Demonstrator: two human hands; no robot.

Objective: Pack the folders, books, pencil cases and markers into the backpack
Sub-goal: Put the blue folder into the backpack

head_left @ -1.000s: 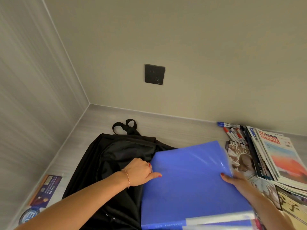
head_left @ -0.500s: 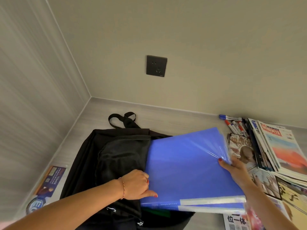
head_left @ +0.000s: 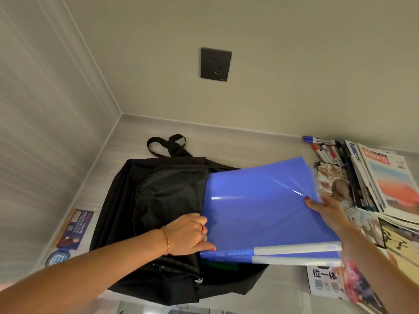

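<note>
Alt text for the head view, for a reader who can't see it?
Right hand slides blue folders into a black backpack while the left hand holds its opening. Markers and magazines lie to the right.

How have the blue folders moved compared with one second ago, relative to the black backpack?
Yes. The blue folders have slid left, further into the black backpack; their left edge now lies under its flap, with the right hand pushing.

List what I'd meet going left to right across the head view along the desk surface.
Leaflet → black backpack → left hand holding its opening → blue folders partly inside → right hand gripping their far edge → stack of magazines.
</note>
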